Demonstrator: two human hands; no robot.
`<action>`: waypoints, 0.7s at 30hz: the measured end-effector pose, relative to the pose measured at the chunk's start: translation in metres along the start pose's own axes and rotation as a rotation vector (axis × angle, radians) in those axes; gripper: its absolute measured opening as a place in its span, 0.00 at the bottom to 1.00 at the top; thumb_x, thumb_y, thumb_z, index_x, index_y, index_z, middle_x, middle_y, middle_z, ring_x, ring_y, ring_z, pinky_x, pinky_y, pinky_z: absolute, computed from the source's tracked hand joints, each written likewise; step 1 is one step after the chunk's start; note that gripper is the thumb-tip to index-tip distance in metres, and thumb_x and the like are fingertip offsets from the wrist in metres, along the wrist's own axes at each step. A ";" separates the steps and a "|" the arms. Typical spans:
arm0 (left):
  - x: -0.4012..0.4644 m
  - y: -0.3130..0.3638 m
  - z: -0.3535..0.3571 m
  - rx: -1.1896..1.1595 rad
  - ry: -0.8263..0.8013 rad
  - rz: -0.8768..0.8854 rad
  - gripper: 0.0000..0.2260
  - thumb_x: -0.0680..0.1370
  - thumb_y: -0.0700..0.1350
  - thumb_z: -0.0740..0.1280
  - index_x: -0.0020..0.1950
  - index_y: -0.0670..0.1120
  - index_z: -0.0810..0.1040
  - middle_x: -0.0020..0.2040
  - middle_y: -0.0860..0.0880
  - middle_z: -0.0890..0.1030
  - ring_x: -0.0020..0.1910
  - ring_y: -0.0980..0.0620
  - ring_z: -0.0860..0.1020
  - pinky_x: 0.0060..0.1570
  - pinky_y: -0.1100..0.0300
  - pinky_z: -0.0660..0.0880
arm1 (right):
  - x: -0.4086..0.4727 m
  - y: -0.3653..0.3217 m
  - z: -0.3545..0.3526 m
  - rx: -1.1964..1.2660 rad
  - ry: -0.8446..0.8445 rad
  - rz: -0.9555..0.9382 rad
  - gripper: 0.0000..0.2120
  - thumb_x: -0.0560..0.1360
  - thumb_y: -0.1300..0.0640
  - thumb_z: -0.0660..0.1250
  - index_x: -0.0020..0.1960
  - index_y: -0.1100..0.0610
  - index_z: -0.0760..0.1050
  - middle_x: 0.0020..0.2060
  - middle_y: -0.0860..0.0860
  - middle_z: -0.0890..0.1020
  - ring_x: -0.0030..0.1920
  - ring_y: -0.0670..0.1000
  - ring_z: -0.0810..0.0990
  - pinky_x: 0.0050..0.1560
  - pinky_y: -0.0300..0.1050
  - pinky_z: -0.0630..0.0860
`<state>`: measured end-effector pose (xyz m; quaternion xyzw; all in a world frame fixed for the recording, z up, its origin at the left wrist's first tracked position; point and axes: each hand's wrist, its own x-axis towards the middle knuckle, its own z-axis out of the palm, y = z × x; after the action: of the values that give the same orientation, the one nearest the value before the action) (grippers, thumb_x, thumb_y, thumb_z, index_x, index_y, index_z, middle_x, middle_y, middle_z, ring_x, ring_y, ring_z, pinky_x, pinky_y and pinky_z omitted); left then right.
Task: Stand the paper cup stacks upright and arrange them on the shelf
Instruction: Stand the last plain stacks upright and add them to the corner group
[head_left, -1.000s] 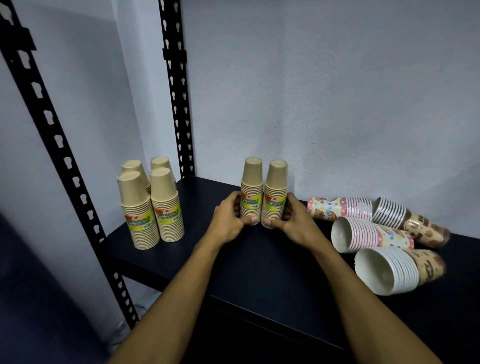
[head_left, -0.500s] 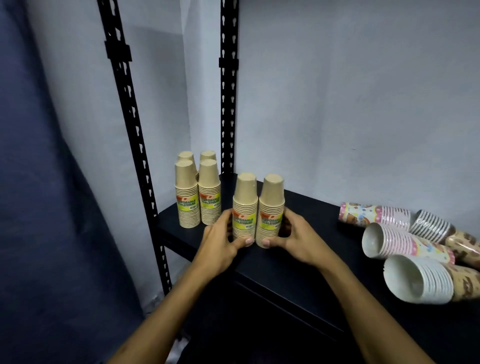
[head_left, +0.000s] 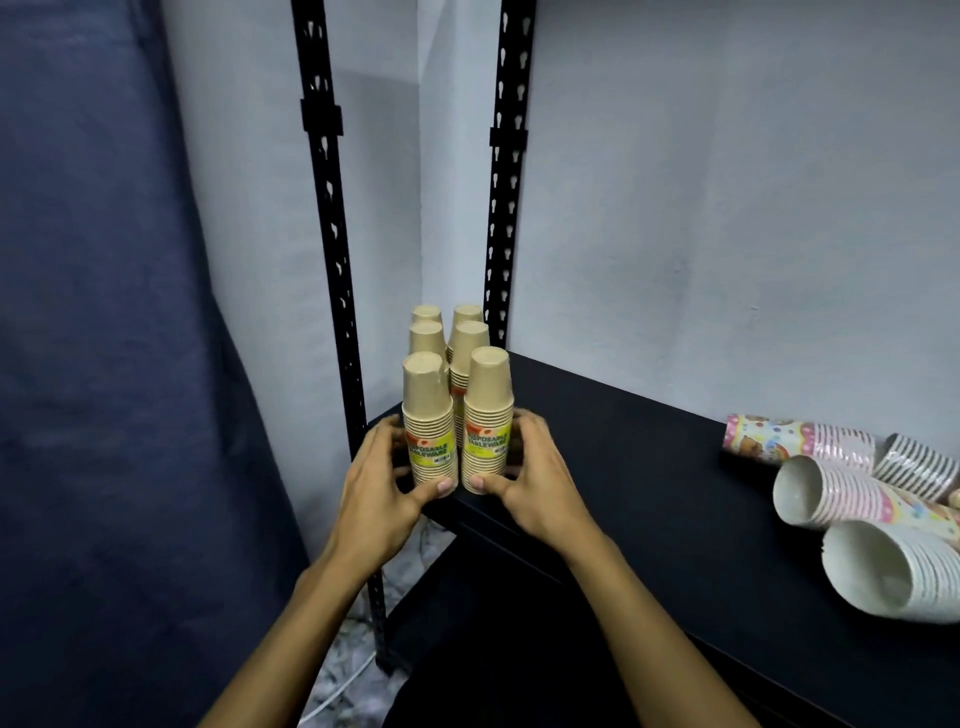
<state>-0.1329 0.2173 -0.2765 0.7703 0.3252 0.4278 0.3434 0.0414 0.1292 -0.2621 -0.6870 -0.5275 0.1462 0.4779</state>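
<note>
Two upright brown paper cup stacks with yellow labels stand side by side at the left front corner of the black shelf (head_left: 649, 467). My left hand (head_left: 382, 486) grips the left stack (head_left: 428, 415), thumb across its base. My right hand (head_left: 535, 480) grips the right stack (head_left: 487, 410) the same way. Directly behind them stand several more brown stacks (head_left: 467, 345), close together by the rear post. Several patterned stacks lie on their sides at the right: a pink one (head_left: 800, 441), a striped one (head_left: 919, 465), another pink one (head_left: 852, 499) and a large white-mouthed one (head_left: 893, 577).
Two black slotted uprights (head_left: 506, 182) frame the shelf's left end, with a grey wall behind. A dark blue curtain (head_left: 104, 364) hangs at the left. The shelf's front edge runs diagonally down to the right; bare shelf lies between the brown stacks and the lying ones.
Both hands have slid the two held brown stacks leftward along the shelf, from its middle to just in front of the other brown stacks. The view has panned left with them.
</note>
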 end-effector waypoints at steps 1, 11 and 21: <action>0.003 -0.002 -0.003 -0.003 -0.003 0.000 0.35 0.68 0.48 0.81 0.70 0.51 0.69 0.66 0.54 0.75 0.61 0.59 0.77 0.55 0.72 0.73 | 0.003 0.000 0.001 0.000 -0.009 -0.011 0.39 0.68 0.57 0.80 0.73 0.49 0.64 0.74 0.46 0.67 0.68 0.44 0.73 0.66 0.48 0.76; 0.027 -0.015 0.000 -0.133 -0.072 -0.120 0.30 0.68 0.44 0.81 0.65 0.46 0.71 0.67 0.50 0.78 0.66 0.56 0.77 0.67 0.53 0.75 | 0.024 0.002 0.005 0.081 -0.079 0.061 0.42 0.70 0.59 0.79 0.77 0.52 0.61 0.68 0.46 0.76 0.66 0.44 0.76 0.66 0.44 0.76; 0.039 -0.019 0.011 -0.141 -0.055 -0.103 0.30 0.68 0.45 0.81 0.65 0.47 0.71 0.67 0.50 0.78 0.65 0.56 0.77 0.66 0.57 0.75 | 0.035 0.006 0.000 0.112 -0.097 0.066 0.33 0.71 0.59 0.78 0.71 0.52 0.65 0.68 0.46 0.76 0.63 0.45 0.78 0.63 0.41 0.76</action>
<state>-0.1112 0.2557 -0.2790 0.7379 0.3240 0.4098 0.4273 0.0591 0.1597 -0.2559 -0.6683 -0.5183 0.2242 0.4842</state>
